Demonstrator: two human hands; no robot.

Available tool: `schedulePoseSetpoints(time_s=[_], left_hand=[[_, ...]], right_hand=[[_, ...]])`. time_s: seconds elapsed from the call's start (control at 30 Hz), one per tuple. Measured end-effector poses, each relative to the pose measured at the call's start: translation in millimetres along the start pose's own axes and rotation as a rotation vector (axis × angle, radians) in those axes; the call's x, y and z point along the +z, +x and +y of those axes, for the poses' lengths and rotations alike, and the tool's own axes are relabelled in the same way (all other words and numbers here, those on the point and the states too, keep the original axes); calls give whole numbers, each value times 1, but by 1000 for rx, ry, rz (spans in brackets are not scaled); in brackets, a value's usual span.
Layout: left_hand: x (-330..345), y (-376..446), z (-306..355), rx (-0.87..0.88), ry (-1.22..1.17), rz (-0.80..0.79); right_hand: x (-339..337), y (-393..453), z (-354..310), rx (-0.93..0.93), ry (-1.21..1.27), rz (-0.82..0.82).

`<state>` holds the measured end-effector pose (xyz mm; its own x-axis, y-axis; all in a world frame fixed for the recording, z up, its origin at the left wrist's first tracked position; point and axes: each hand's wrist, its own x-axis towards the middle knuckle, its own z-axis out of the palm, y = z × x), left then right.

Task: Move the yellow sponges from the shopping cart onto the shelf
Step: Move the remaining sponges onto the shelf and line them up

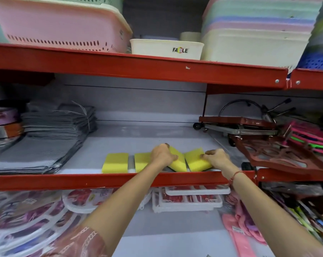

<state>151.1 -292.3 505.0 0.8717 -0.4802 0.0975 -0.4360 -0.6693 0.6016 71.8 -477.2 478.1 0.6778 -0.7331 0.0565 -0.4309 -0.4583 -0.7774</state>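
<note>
Several yellow sponges lie in a row near the front edge of the middle shelf (108, 179). The leftmost sponge (115, 163) lies flat and free. A second sponge (141, 161) is partly covered by my left hand (161, 154). My left hand grips a third sponge (177, 163), which is tilted. My right hand (215, 157) holds the rightmost sponge (196, 160), also tilted, its edge against the third one. The shopping cart is out of view.
Stacked grey mats (51, 134) fill the shelf's left side. A dark red folding trolley (279, 154) and coloured hangers (312, 138) crowd the right. Pink and pastel baskets (64, 26) and a white tub (166, 49) stand on the shelf above. Packaged goods lie below.
</note>
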Motion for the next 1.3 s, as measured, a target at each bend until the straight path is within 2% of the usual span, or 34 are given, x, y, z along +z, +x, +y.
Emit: schedulePoseSetpoints(time_s=[0.1,0.2,0.3,0.4,0.5,0.63,0.8,1.3], left_hand=[[-7,2,-2,54,97,50],[-24,6,-18,140,131,84],[-41,3,-49,233,248,71],[-56,-2,-87,234,398,13],[-70,-6,-118,199,445,-54],[-75,-8,-139,156,421,-170],[-72,-8,-143,86,443,-276],[-63,-17,-136,118,431,-285]], right_hand=[[4,-1,-5,-47,-157,39],[18,-10,-24,-249,-256,72],[42,-23,-50,-493,-386,-56],[72,-38,-74,-623,-508,-207],[101,-52,-93,-705,-552,-322],[122,-60,-106,-723,-589,-442],[129,-63,-103,-688,-629,-501],[128,-80,-100,-661,-625,-449]])
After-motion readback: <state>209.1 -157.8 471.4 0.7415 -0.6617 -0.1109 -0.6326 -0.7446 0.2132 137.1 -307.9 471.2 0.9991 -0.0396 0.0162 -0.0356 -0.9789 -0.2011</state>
